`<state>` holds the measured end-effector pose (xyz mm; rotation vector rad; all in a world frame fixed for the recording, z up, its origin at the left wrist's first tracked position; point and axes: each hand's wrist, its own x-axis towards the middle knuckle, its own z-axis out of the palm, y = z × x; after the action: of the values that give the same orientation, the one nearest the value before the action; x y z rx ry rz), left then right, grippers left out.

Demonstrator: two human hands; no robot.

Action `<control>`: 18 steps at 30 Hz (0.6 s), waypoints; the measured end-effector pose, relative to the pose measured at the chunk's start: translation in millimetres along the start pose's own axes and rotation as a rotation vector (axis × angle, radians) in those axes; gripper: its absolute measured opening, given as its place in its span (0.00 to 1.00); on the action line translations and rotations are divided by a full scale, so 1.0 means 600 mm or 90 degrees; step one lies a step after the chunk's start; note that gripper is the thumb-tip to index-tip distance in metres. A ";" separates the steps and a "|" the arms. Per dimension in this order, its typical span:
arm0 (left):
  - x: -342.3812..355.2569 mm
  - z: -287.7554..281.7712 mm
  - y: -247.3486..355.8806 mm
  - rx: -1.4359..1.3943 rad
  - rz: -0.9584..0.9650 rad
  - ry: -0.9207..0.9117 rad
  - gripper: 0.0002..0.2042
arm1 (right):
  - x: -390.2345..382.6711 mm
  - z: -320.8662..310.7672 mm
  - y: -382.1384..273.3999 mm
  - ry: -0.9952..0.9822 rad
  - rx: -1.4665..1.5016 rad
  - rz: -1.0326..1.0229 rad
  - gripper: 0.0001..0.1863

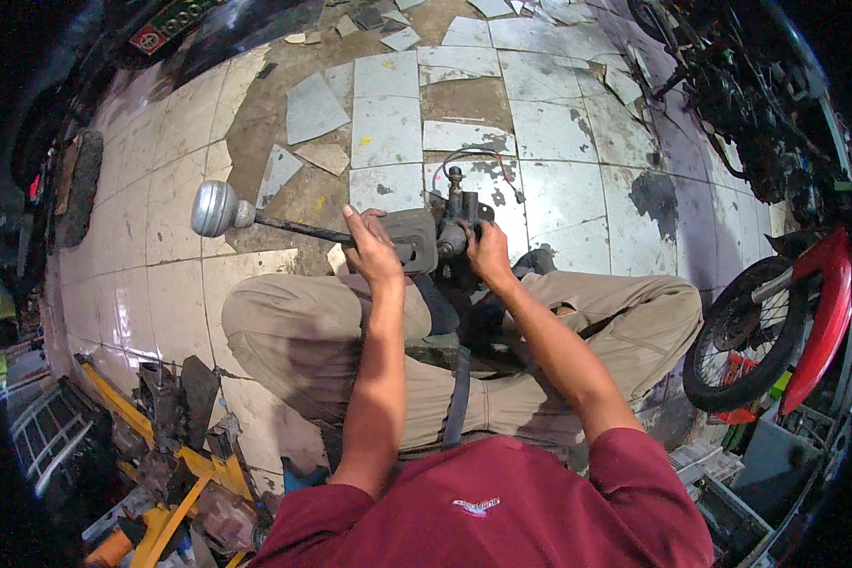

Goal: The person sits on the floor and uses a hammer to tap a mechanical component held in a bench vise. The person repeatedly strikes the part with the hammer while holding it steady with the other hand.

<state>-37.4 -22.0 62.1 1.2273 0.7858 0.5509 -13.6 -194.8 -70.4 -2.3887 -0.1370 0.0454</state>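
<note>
A silver knob (213, 208) tops a dark rod (298, 226) lying sideways, attached to a grey plate (417, 232) and a dark metal housing (454, 213) with an upright fitting and a thin looped cable (509, 180). My left hand (374, 248) is closed around the rod beside the plate. My right hand (488, 252) grips the housing's right side. The assembly is between my bent legs as I sit on the floor; its lower part is shadowed.
Cracked tiles (383, 123) and loose pieces (317, 109) lie ahead. A red-fendered motorcycle wheel (748, 383) and dark machinery (701, 85) stand right. Yellow metal parts (194, 506) and racks (52, 435) crowd the lower left; grey bins (767, 473) sit lower right.
</note>
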 end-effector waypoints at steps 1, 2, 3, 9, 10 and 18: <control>0.003 0.000 -0.003 0.017 0.006 -0.003 0.27 | -0.003 -0.007 -0.011 0.007 0.032 -0.027 0.08; 0.004 -0.002 -0.002 0.007 0.014 0.005 0.27 | -0.015 -0.010 -0.024 0.013 0.065 -0.053 0.08; 0.004 -0.003 -0.002 -0.003 0.023 0.014 0.28 | -0.027 -0.012 -0.038 0.019 0.097 -0.080 0.08; -0.001 0.002 0.005 0.017 -0.011 0.013 0.27 | -0.004 -0.006 -0.011 0.021 0.002 -0.046 0.09; 0.002 0.002 0.004 0.000 -0.023 0.010 0.26 | -0.007 -0.008 -0.016 0.031 0.042 -0.074 0.09; 0.005 -0.002 -0.004 -0.013 0.007 -0.014 0.26 | 0.013 -0.004 0.011 -0.022 0.012 -0.019 0.10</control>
<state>-36.4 -19.7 58.8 1.2167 0.7538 0.5521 -5.1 -200.5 -73.0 -2.3674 -0.1877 0.0745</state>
